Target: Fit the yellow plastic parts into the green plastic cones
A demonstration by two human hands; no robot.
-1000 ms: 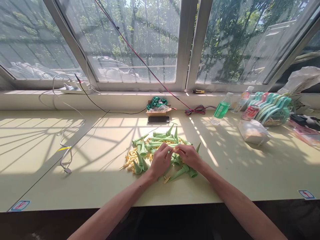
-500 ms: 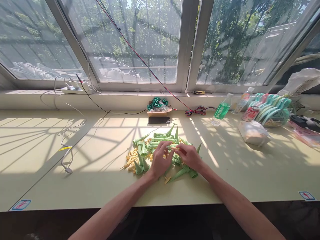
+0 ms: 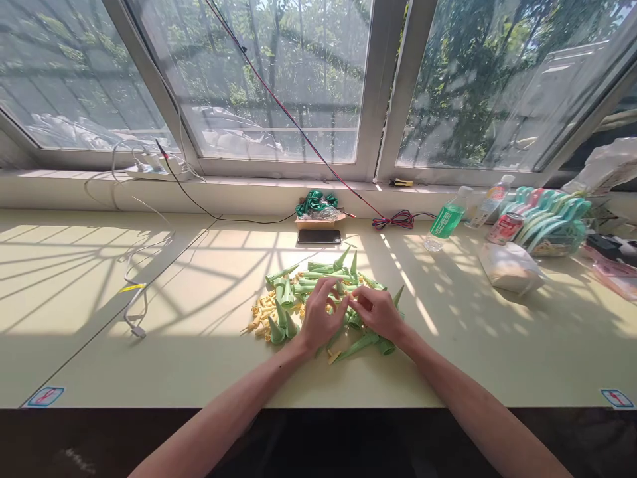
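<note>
A heap of green plastic cones (image 3: pixel 308 282) lies on the pale yellow-green table (image 3: pixel 199 358), mixed with small yellow plastic pieces (image 3: pixel 261 312). Both hands rest on top of the heap, fingertips close together. My left hand (image 3: pixel 321 317) has its fingers curled around a green cone. My right hand (image 3: pixel 377 312) is pinched, its fingertips on the same small spot; what they hold is too small to name. One yellow piece (image 3: pixel 332 356) lies loose just in front of my hands.
A black phone (image 3: pixel 319 236) and a small box of green items (image 3: pixel 316 210) sit behind the heap. White cables (image 3: pixel 137 312) and a power strip (image 3: pixel 154 171) lie left. Bottles (image 3: pixel 445 220), a can (image 3: pixel 503 228), a bag (image 3: pixel 508 267) and teal hangers (image 3: pixel 550 216) stand right.
The left hand's fingers have spread slightly and reached further over the heap; the right hand stays pinched. The view has shifted a little downward.
</note>
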